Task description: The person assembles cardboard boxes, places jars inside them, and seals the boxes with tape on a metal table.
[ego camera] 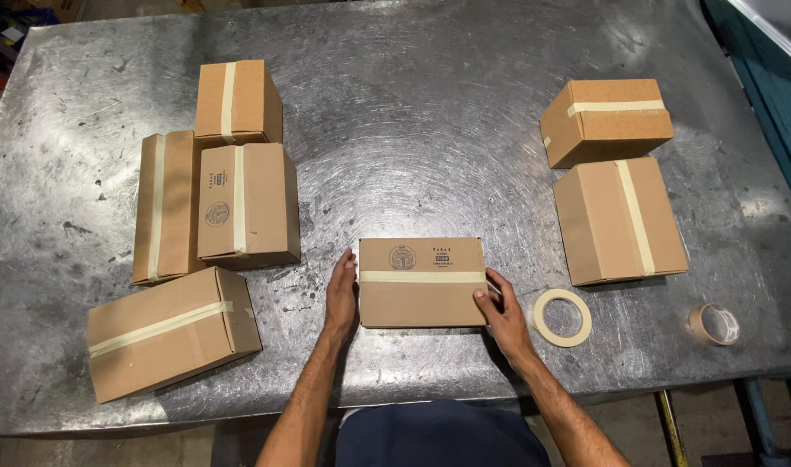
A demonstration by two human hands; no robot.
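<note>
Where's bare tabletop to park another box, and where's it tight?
Widest free patch: the table centre, between the four-box cluster on the left and the two stacked-side boxes on the right, above the held box. Far-left edge is also bare. Tight: near the right hand, with the masking tape roll and clear tape roll.

The print on the box [422,282] between the hands is too small to make out, as is the round mark on the left box [248,206]. The box hides the right hand's [502,316] fingertips and the left hand's [341,296] palm side. Both forearms are cut off by the bottom edge. The table's [430,147] corners run out of view.
</note>
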